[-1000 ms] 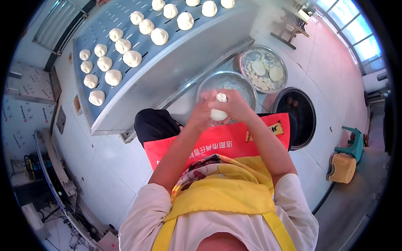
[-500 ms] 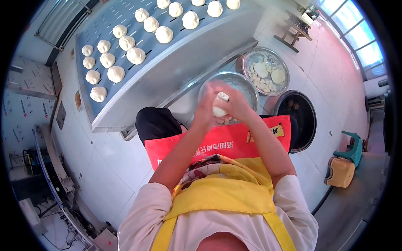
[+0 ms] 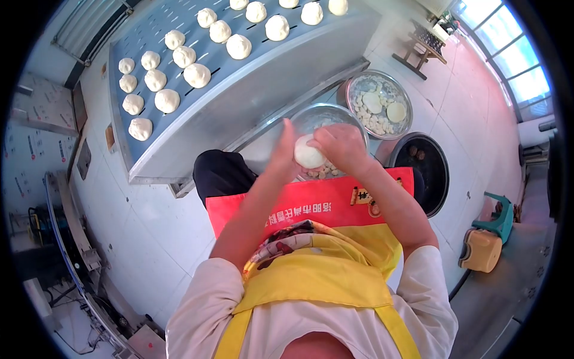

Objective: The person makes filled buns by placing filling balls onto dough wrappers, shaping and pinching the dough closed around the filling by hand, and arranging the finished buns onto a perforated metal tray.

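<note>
Above the near metal bowl, a round white dough bun hangs between my hands. My right hand grips its right edge, thumb and fingers pressed together on the dough. To the left of the bun, my left hand stands upright with the thumb raised, slightly smeared by motion; its palm side faces the bun, and whether it touches the dough is unclear. Small dough pieces show in the bowl beneath. Several finished buns sit in rows on the perforated metal table at the upper left.
A second metal bowl holds dough pieces and two flat rounds. Beside it, a black tub contains two brown balls. A teal stool and a tan case are at the right; a wooden stool stands farther back.
My left hand has moved off the bun's top and slightly left. The bun has tipped so its smooth round side shows, and my right hand now pinches its right edge.
</note>
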{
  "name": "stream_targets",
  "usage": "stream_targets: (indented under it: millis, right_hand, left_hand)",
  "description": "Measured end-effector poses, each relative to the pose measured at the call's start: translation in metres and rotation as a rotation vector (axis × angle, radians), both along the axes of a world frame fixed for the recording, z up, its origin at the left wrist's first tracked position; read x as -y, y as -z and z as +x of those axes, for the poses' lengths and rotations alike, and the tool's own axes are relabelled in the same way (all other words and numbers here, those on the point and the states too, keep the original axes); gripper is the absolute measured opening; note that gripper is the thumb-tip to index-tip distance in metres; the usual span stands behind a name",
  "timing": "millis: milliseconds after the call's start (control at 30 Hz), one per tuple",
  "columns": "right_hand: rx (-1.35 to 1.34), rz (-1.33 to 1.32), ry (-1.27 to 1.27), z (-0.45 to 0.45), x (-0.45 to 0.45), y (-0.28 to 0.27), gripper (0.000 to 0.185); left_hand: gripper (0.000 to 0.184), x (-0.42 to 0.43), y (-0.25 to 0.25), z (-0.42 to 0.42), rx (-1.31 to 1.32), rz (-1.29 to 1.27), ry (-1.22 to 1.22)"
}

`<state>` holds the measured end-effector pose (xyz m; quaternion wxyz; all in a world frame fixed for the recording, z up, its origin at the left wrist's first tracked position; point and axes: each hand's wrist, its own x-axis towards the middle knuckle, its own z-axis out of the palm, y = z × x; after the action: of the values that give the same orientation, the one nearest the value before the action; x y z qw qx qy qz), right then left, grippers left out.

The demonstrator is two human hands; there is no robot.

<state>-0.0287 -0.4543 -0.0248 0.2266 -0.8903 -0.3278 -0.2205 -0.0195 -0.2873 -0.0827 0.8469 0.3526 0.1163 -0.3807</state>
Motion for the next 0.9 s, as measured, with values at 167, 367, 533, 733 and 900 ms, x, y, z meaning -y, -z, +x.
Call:
stream_targets:
  millis: [167,367,533,733,900]
  right_hand:
    - [-0.047,0.06,0.012,0.009,0.008,-0.012,0.017]
    - [-0.112,0.201,-0.025,0.009,0.013,-0.036,0.015]
    - [-0.148,0.092,-0.051,0.009,0.008,-0.048,0.017]
    - [-0.871,0.978,0.399,0.024,0.01,0.001,0.027]
    - [-1.747,1.155,0.249,0.033,0.031,0.026,0.021]
  left_hand:
    - [0.053,0.006,0.033,-0.009,0.13,-0.37,0.08]
    - [0.069,0.006,-0.029,-0.011,0.257,-0.338,-0.162]
    - [0.066,0.005,-0.032,0.004,0.359,-0.263,0.001]
    - [0.041,0.008,-0.038,0.014,1.725,1.043,-0.367]
    - [0.043,-0.014,-0.042,0.024,2.313,1.073,-0.061]
